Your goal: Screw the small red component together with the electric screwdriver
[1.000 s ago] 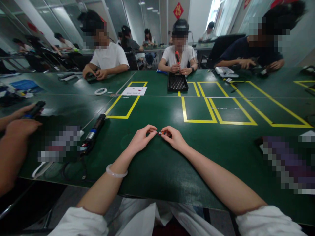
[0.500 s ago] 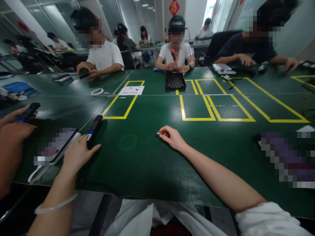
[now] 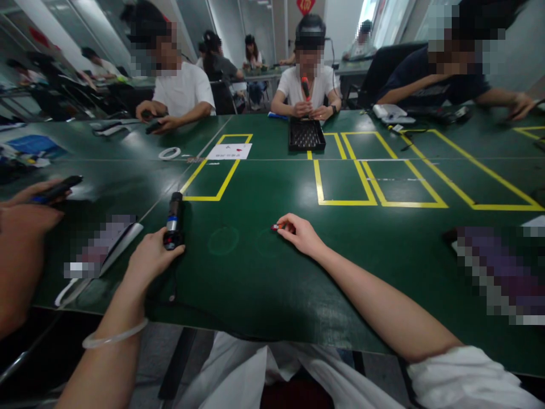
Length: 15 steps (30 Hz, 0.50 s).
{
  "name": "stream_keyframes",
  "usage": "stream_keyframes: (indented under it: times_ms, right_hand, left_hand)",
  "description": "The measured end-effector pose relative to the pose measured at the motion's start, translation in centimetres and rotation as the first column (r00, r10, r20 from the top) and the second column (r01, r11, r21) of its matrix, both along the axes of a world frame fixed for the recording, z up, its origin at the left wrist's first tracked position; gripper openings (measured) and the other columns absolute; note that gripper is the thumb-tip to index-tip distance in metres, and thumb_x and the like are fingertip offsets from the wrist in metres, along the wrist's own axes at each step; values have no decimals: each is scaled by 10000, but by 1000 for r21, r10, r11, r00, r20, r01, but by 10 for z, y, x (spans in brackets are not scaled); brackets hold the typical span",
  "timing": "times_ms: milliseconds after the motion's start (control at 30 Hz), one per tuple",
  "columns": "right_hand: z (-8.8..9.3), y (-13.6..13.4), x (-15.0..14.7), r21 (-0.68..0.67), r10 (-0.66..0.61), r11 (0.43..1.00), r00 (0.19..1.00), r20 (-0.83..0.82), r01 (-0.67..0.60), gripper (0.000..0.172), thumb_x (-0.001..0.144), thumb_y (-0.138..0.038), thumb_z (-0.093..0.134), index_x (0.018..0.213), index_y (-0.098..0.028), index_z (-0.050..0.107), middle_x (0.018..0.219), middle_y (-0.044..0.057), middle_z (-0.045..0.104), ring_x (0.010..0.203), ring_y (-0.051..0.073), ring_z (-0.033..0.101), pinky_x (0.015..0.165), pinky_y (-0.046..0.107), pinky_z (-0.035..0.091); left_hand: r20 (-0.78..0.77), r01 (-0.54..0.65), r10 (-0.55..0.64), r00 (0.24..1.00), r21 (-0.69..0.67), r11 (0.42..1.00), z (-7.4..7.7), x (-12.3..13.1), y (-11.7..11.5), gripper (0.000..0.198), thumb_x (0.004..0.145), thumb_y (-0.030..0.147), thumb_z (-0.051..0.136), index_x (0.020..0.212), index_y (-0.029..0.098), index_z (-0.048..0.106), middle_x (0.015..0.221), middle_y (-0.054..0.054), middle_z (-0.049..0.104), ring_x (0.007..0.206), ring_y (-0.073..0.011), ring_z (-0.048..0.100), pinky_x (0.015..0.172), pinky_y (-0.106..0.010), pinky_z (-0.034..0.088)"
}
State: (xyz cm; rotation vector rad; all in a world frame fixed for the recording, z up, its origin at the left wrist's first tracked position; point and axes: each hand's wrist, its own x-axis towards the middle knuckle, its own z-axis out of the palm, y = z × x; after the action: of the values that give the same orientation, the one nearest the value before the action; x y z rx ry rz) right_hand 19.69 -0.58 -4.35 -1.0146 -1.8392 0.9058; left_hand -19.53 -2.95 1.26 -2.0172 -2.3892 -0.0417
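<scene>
My left hand (image 3: 150,258) is closed round the rear end of a black electric screwdriver (image 3: 174,220) with a blue band, which lies on the green table (image 3: 272,272) to my left. A cable runs from the tool toward the table's near edge. My right hand (image 3: 302,233) rests on the table near the middle, its fingertips pinching a small red and silver part (image 3: 276,226) against the surface. A pale bangle (image 3: 114,336) circles my left wrist.
Yellow tape rectangles (image 3: 344,182) mark the table. A black parts tray (image 3: 306,134) sits before a person opposite who holds a red-tipped tool. A white paper (image 3: 230,151) and tape ring (image 3: 169,153) lie farther left. Another person's hands (image 3: 25,216) hold a dark tool at my left.
My left hand left the small part, swung left and took hold of the screwdriver, turning it more upright on the table. My right hand has stayed on the part.
</scene>
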Motion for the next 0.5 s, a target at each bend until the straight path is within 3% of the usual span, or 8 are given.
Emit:
stream_keyframes:
  times_ms: [133, 500]
  right_hand:
    - [0, 0, 1, 23, 6, 1000, 1000, 19, -6, 129, 851, -206, 600, 976, -178, 616, 844, 3, 600, 660, 104, 522, 648, 230, 419]
    - [0, -1, 1, 56, -1, 998, 999, 50, -1, 113, 830, -189, 609, 943, -180, 601, 830, -4, 594, 666, 104, 554, 652, 228, 435]
  left_hand:
    - [-3, 74, -74, 997, -48, 996, 0, 40, 10, 636, 795, 508, 531, 1304, 129, 481, 1121, -154, 598, 1029, -310, 599, 852, -389, 487]
    - [-60, 350, -350, 935, -7, 937, 5, 178, 16, 623, 815, 459, 553, 1326, 120, 441, 1109, -153, 570, 986, -287, 583, 834, -366, 473]
